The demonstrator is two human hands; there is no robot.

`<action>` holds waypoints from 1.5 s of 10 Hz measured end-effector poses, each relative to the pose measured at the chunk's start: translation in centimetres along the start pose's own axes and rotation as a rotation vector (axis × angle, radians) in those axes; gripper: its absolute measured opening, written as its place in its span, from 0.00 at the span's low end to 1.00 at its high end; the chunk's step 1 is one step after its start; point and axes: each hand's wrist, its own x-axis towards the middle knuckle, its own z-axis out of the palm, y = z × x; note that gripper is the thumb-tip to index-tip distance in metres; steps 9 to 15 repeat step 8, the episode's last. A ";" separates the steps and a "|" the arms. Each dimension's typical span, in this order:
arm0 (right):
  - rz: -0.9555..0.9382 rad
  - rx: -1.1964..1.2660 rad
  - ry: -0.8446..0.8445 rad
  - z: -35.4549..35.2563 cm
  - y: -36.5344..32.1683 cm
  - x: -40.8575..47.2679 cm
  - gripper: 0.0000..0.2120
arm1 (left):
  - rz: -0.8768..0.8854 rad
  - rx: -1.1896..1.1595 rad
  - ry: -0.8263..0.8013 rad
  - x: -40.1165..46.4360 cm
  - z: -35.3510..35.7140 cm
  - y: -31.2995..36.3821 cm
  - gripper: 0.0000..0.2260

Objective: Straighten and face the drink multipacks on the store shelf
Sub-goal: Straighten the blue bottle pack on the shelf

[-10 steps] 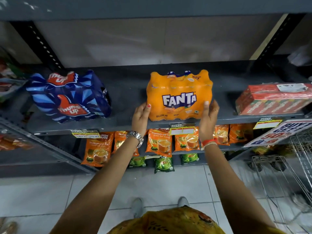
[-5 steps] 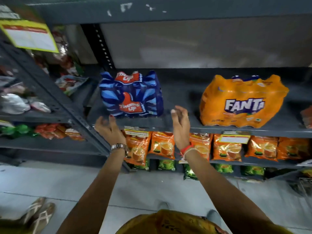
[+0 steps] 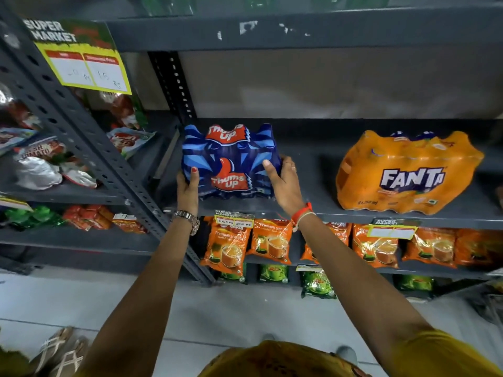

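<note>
A blue Thums Up multipack stands at the left end of the grey shelf, its logo facing me. My left hand grips its lower left corner and my right hand grips its right side. An orange Fanta multipack stands alone further right on the same shelf, logo forward, slightly turned.
A perforated grey upright separates this bay from a left bay holding snack packets. Orange tea pouches and green packs fill the shelves below. Price tags sit on the shelf lip. Another person's sandalled feet are at lower left.
My view swung left from the Fanta pack. Both hands let go of the Fanta pack, moved left and took hold of the Thums Up pack's two sides.
</note>
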 end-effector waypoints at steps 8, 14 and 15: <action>0.018 -0.012 0.082 0.1 0.4 -2.1 0.20 | 0.012 0.048 0.054 -2.1 -0.1 0.4 0.23; 0.018 -0.012 0.082 0.1 0.4 -2.1 0.20 | 0.012 0.048 0.054 -2.1 -0.1 0.4 0.23; 0.018 -0.012 0.082 0.1 0.4 -2.1 0.20 | 0.012 0.048 0.054 -2.1 -0.1 0.4 0.23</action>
